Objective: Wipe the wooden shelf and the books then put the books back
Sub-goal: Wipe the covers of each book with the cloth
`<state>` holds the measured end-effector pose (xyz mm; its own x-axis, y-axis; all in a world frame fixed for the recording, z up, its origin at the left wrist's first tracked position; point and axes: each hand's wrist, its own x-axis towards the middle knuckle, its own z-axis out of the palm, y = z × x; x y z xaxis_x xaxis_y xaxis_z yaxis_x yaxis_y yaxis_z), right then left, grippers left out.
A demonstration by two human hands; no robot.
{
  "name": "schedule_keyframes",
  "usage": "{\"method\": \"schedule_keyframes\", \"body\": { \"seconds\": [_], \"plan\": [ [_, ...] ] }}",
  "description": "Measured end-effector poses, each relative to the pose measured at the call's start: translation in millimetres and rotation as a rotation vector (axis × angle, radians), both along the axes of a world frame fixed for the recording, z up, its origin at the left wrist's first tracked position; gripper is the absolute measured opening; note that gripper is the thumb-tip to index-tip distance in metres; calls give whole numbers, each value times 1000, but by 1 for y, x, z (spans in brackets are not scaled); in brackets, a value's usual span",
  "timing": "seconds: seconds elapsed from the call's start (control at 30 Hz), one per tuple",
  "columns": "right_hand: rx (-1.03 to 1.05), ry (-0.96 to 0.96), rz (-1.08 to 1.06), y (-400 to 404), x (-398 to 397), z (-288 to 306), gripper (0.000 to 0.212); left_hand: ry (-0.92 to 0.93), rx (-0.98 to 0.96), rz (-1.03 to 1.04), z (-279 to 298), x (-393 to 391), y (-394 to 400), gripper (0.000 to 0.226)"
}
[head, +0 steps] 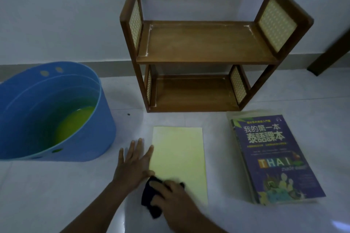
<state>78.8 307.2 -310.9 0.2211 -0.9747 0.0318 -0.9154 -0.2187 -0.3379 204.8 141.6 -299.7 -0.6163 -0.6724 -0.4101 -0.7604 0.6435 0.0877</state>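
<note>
Right hand (173, 197) fingers (168, 188) curled onto dark cloth (150, 197) at near-left corner of pale yellow book (179, 161), flat on floor (56, 195). Left hand (133, 164) fingers (140, 143) spread, flat, at book's left edge. Wooden shelf (206, 43) bare behind.

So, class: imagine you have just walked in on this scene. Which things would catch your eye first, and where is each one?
Probably the empty two-tier wooden shelf standing against the wall at the back, and the big blue tub at left with yellow-green liquid in it. In front, the right hand presses a dark cloth onto a pale yellow book that the left hand steadies, with a purple Thai textbook lying to its right.
</note>
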Motion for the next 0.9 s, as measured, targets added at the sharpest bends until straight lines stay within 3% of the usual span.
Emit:
{"method": "schedule_keyframes", "body": {
  "seconds": [0.07,0.2,0.27,0.4,0.5,0.7,0.8,0.9],
  "plan": [
    [6,-50,-36,-17,-30,5,17,-31,14,13,4,-2,3,83],
    [27,-141,-654,-51,-93,23,39,-68,-1,24,12,-8,11,86],
    [72,-102,-803,-68,-85,27,51,-72,-19,6,13,-5,10,87],
    [52,-40,-524,-78,-28,23,65,-37,0,24,15,-7,10,87],
    [66,-9,-361,-79,-45,29,64,-46,5,38,12,-5,12,89],
    [185,104,-781,-24,-121,31,56,69,-54,182,8,-5,26,113],
    [297,198,-854,9,-130,30,56,213,-25,309,12,-9,56,87],
    [258,331,-779,17,-124,37,58,349,173,590,13,-5,71,44]
  ]
}}
